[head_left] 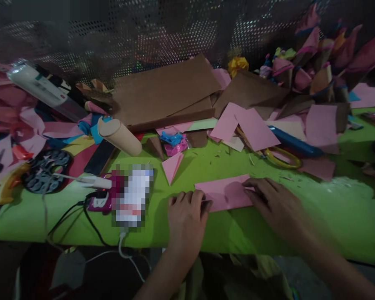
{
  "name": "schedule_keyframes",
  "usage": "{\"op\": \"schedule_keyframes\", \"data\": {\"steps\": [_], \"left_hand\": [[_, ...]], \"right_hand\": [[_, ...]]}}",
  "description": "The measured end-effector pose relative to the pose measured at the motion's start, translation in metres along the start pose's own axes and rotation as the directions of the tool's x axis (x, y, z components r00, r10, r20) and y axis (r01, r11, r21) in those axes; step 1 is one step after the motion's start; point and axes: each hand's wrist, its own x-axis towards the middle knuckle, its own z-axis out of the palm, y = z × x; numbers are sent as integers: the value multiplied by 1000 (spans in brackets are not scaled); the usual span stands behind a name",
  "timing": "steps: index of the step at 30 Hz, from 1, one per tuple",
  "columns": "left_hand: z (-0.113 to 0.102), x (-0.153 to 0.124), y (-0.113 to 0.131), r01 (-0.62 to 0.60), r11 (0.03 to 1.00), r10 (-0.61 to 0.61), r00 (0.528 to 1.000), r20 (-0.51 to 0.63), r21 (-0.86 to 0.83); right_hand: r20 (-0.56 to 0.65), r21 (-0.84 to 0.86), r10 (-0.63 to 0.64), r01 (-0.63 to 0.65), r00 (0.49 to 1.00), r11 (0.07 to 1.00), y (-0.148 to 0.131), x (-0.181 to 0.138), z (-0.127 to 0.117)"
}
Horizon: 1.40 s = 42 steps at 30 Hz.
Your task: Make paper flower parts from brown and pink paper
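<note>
A pink sheet of paper lies flat on the green table near its front edge. My left hand rests at the sheet's left end, fingers curled down onto its edge. My right hand lies over the sheet's right end, fingers stretched flat and pressing on the paper. A small folded pink triangle sits just behind the sheet, to the left.
Brown card sheets, loose pink squares, yellow-handled scissors and paper cones crowd the back. A cardboard tube, a phone, a glue gun and cables lie at the left.
</note>
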Motion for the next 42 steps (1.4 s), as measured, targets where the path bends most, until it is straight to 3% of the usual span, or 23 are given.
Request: {"op": "schedule_keyframes", "data": {"steps": [4, 7, 10, 12, 19, 22, 25, 29, 34, 38, 42], "left_hand": [[2, 0, 0, -69, 995, 74, 996, -53, 77], [8, 2, -3, -256, 960, 270, 955, -125, 114], [11, 4, -6, -474, 873, 481, 875, -47, 115], [9, 3, -8, -524, 843, 523, 851, 38, 121], [0, -15, -8, -517, 854, 501, 849, 170, 65], [1, -15, -6, -520, 849, 498, 846, 190, 91], [1, -14, -4, -516, 850, 491, 849, 196, 104], [0, -13, -2, -527, 843, 503, 843, 191, 107], [3, -14, -6, -532, 839, 506, 840, 197, 116], [5, -14, -7, -535, 836, 511, 840, 182, 123], [3, -14, -8, -537, 835, 509, 837, 198, 123]], "right_hand": [[-16, -53, -22, 21, 1000, 998, -1, -1, 2], [-24, -48, -28, 26, 999, 999, 0, -1, 4], [-20, -56, -32, 31, 999, 998, 1, 0, 6], [-14, -76, -32, 31, 999, 997, 1, 1, 7], [-3, -120, -28, 27, 1000, 992, 0, 5, 9], [-14, -57, -52, 52, 999, 997, 4, 8, 4], [-94, -5, -89, 89, 992, 996, 6, 3, -6], [-206, -129, -151, 126, 967, 984, -12, -22, -12], [1, -102, -358, 357, 934, 929, -48, -54, 11], [18, -213, -321, 317, 947, 924, -50, -63, 20], [14, -273, -247, 241, 969, 931, -34, -67, 11]]}}
